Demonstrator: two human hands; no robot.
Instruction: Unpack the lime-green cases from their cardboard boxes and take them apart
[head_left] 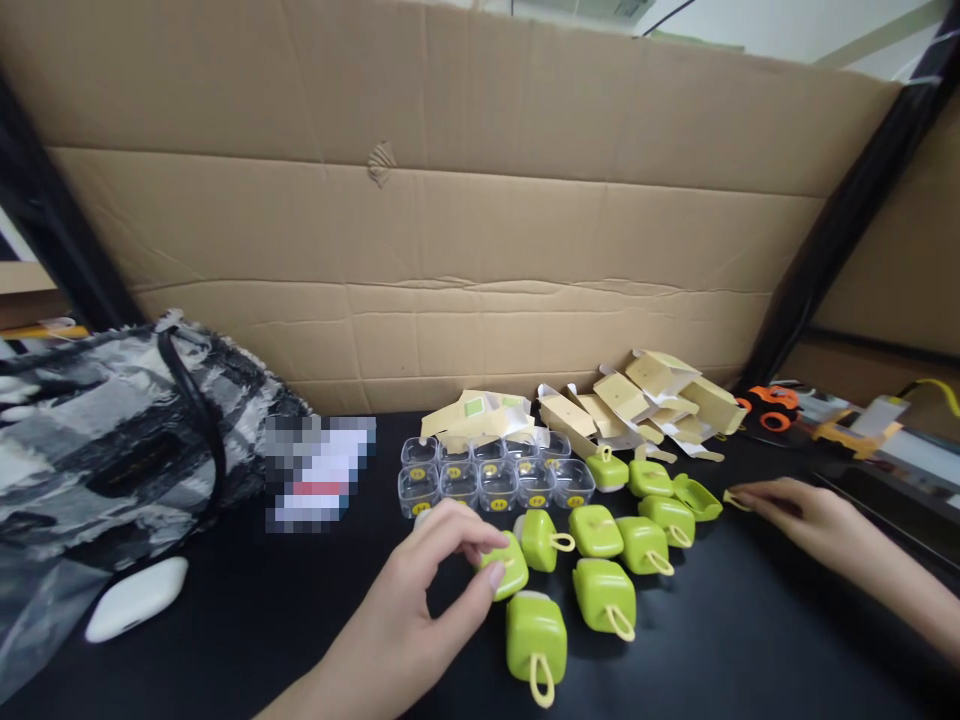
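My left hand (431, 585) has its thumb and fingers on a small rounded lime-green case (507, 566), gripping it just above the black table. Around it stand several similar green cases with pale yellow loops, such as a front case (537, 635) and a right-hand case (606, 595). My right hand (796, 510), farther right, pinches a pale yellow loop (735, 499). Close to those fingertips lies an opened, hollow-looking green piece (697, 496); whether the loop joins it I cannot tell. Rows of clear plastic cups (498, 486) with yellow round stickers stand behind the left hand.
Opened cream cardboard boxes (630, 400) are heaped at the back, before a tall cardboard wall (450, 230). A black-and-white fabric bag (135, 420) and a white rounded case (139, 600) occupy the left. An orange toy vehicle (772, 408) sits at the back right.
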